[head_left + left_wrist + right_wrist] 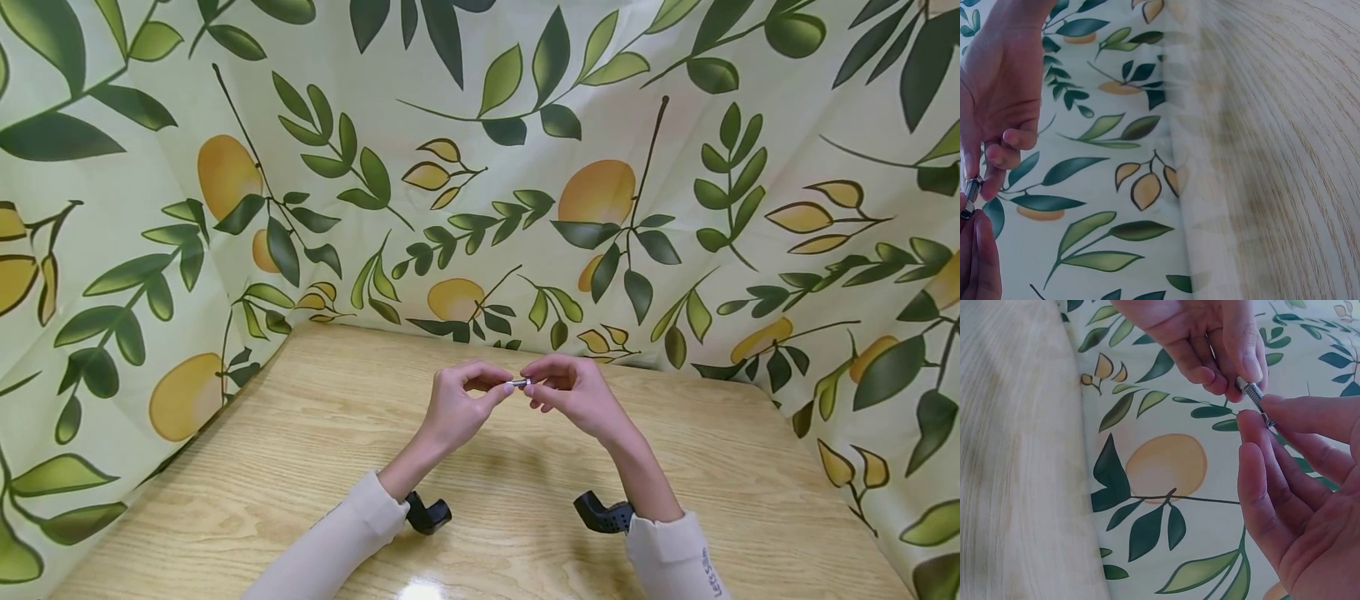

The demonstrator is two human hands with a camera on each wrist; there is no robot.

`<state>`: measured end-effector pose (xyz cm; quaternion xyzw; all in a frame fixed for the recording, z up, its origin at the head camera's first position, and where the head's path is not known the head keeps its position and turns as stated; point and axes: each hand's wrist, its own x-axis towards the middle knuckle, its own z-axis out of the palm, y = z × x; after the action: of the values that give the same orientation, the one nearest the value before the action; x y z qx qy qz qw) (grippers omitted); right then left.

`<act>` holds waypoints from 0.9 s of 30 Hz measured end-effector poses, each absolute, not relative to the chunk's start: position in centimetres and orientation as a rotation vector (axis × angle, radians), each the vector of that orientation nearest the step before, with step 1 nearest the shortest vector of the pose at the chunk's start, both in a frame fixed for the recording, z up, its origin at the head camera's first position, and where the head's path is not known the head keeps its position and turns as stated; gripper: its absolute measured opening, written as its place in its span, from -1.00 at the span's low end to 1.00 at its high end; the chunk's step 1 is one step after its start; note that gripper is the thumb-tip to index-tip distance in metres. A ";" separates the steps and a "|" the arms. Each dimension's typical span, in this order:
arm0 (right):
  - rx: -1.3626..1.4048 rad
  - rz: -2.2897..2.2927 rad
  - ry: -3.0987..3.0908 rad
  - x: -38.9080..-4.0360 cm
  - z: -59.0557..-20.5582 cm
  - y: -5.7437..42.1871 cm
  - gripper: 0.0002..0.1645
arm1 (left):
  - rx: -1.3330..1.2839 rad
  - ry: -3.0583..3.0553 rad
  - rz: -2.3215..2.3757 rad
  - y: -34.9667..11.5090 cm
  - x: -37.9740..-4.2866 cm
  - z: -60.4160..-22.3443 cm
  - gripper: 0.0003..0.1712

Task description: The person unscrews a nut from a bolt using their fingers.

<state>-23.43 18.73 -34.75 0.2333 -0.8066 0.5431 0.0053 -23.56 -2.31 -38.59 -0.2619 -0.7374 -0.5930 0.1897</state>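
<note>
A small silver bolt [519,383] is held between the fingertips of both hands, above the far part of the table. My left hand [463,407] pinches its left end with thumb and fingers. At the other end my right hand [581,398] pinches it too. Threads show along the bolt [1252,394] in the right wrist view, where it slants between the two hands; the fingertips partly hide both its ends. The left wrist view catches the bolt [970,194] only at its left edge.
The wood-grain table [300,467] lies under the hands. A cloth [495,183] printed with leaves and fruit hangs behind and at both sides. Black wrist mounts [429,514] stick out from the light sleeves [337,537].
</note>
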 end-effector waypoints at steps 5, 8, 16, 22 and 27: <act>0.719 1.710 -2.523 -23.4 -34.8 18.7 -0.74 | -0.738 -2.074 -1.669 -2.3 -23.5 -38.5 -0.93; 0.712 1.717 -2.522 -23.3 -34.9 18.6 -0.74 | -0.743 -2.067 -1.665 -2.3 -23.5 -38.5 -0.92; 0.724 1.713 -2.511 -23.4 -34.9 18.6 -0.70 | -0.745 -2.054 -1.657 -2.4 -23.5 -38.5 -0.90; 0.751 1.721 -2.483 -23.4 -34.8 18.5 -0.75 | -0.751 -2.039 -1.685 -2.3 -23.6 -38.6 -0.92; 0.749 1.718 -2.484 -23.4 -34.8 18.5 -0.77 | -0.750 -2.039 -1.682 -2.3 -23.6 -38.6 -0.92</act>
<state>-23.36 18.47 -34.76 0.2407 -0.7982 0.5521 0.0148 -23.57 -2.32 -38.56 -0.2677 -0.7278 -0.6003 0.1959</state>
